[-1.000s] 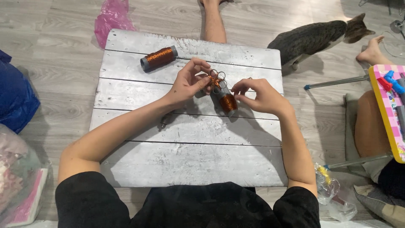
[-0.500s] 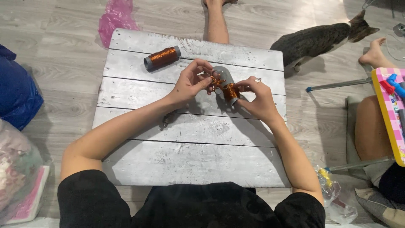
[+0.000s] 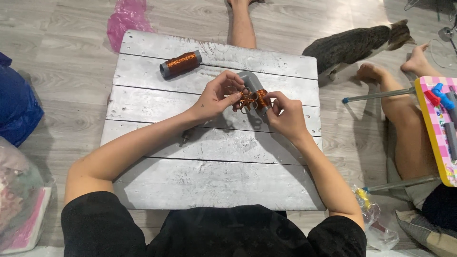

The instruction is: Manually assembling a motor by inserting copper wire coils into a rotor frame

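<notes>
One low table (image 3: pixel 214 181) of grey-white painted planks, scuffed and stained, sits on a pale wood-grain floor (image 3: pixel 62 62); the person sits at its near edge. One tabby cat (image 3: pixel 352 45) lies on the floor beyond the table's far right corner. One blue bag (image 3: pixel 16 104) sits at the left; one pink plastic bag (image 3: pixel 126 21) lies beyond the far left corner.

Two spools of copper-coloured wire are present, each on a grey plastic core. One spool (image 3: pixel 180 64) lies alone on the far left planks. The second spool (image 3: pixel 254 93) is held above the table's centre, with small wire loops (image 3: pixel 246 99) bunched against it. The left hand (image 3: pixel 216 97) has its fingers pinched on the loops. The right hand (image 3: pixel 285 116) has its fingers clamped on the spool's near end.
</notes>
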